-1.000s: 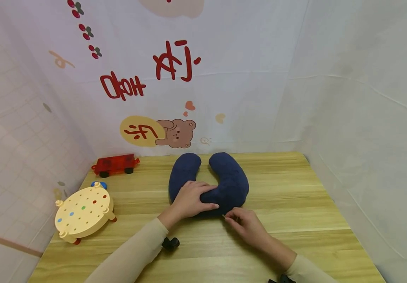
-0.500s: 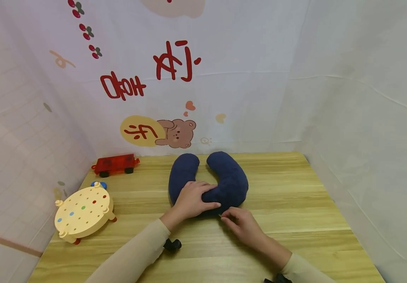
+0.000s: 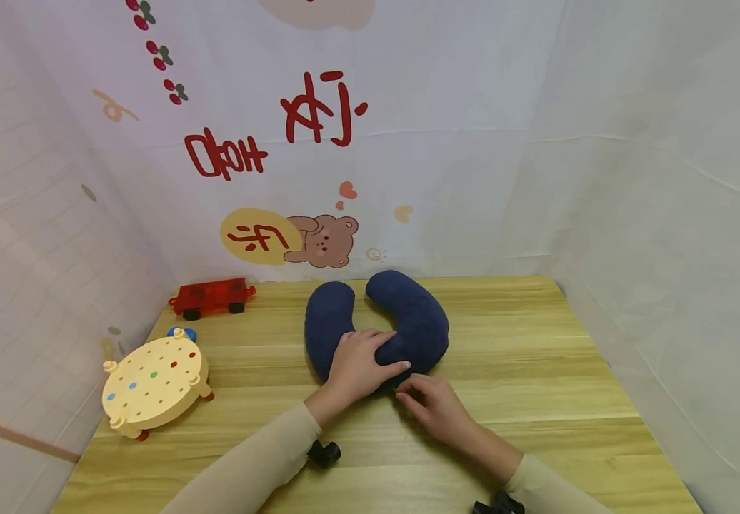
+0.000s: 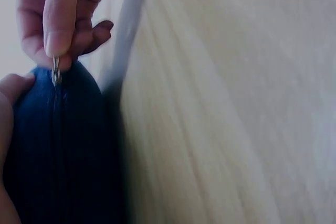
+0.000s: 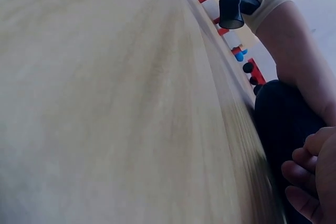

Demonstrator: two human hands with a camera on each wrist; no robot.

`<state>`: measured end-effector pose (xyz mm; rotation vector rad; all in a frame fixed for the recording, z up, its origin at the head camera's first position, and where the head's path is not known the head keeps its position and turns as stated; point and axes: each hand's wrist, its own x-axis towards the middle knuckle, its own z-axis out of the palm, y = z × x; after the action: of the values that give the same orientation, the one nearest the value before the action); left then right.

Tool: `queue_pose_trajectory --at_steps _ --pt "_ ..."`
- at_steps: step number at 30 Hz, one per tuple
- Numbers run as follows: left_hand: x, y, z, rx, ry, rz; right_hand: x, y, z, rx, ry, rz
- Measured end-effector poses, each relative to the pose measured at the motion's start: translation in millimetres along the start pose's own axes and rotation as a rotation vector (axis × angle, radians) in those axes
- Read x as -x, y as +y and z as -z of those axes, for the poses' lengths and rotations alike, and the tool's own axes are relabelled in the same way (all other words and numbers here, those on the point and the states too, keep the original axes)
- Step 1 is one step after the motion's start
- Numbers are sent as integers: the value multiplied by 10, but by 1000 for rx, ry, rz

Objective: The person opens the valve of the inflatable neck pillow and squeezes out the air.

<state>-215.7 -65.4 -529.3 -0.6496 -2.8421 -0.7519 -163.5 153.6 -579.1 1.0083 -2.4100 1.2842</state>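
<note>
A dark blue U-shaped neck pillow [image 3: 418, 325] lies on the wooden table, its two ends toward the back wall. Across its curved near part, my left hand [image 3: 358, 364] grips it, fingers over the inner curve and thumb toward the right. At the near edge, my right hand [image 3: 437, 408] pinches a small metal zipper pull [image 4: 56, 72] between thumb and forefinger. The left wrist view shows the zipper's seam [image 4: 59, 129] running along the pillow's side. In the right wrist view the right hand's fingers curl beside the pillow, and the zipper pull is hidden.
On the left stands a cream round toy [image 3: 154, 382] with pegs and coloured dots. Behind it are a small blue piece [image 3: 183, 333] and a red toy wagon [image 3: 212, 297]. White printed cloth walls [image 3: 460, 178] enclose the table [image 3: 537, 400] at the back and sides.
My right hand has slid a little left along the pillow's near edge with the zipper pull. The left hand has shifted slightly right, and the pillow has turned a little, its right end moving left.
</note>
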Motion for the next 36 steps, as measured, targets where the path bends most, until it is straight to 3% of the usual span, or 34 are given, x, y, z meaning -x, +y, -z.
queue_pose_trajectory --at_steps 5,8,11,14,18,21,24,27,32,36 --pt "4 31 10 -14 -4 9 -4 -11 -20 -9 -4 -6" --pt "-4 6 80 -43 -77 -18 1 -4 -31 -15 0 5" --pt "-35 -84 214 -84 -197 -105 2 6 -31 -29 -5 15" --pt "-73 -274 385 -135 -279 -239 -2 5 -30 -45 -13 20" --pt "-124 -627 563 -200 -259 -393 -7 -6 -25 -52 -8 10" --pt "-143 -841 609 -218 -232 -453 -4 -10 -16 -49 0 -4" --pt "-126 -954 578 -213 -224 -468 -5 -12 -25 -45 3 -10" --pt "-103 -971 498 -189 -197 -457 -7 -11 -28 -47 9 -18" --pt "-47 -937 389 -171 -109 -383 -24 -6 -28 -61 20 -17" --pt "2 -869 360 -174 -106 -313 -22 7 -41 -65 16 11"
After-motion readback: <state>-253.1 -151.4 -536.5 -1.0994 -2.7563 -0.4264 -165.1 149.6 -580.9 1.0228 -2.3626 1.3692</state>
